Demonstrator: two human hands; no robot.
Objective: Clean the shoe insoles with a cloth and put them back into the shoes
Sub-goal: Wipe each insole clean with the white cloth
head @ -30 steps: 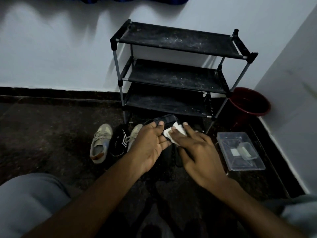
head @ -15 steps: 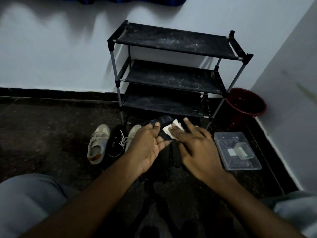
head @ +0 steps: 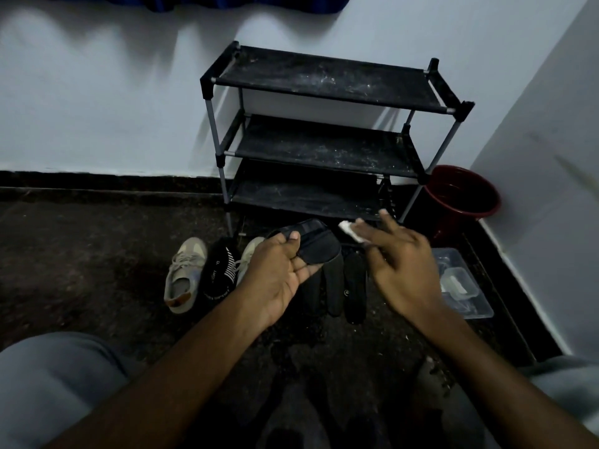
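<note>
The left hand (head: 281,268) grips a black insole (head: 317,245), thumb on top, while the right hand (head: 403,270) just beside it holds a white cloth (head: 350,231) at its fingertips, apart from the insole.

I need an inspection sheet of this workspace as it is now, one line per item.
Surface: dark speckled floor.
Job's things: black insole in the left hand; white cloth in the right hand; more insoles lying on the floor; two beige shoes beside them.
Clutter: black striped item between the shoes; clear plastic box; red bucket.
Hands: left grips the insole, thumb on top; right holds the cloth at its fingers.
Cables: nothing seen.
Surroundings: dusty black shoe rack against a white wall.
</note>
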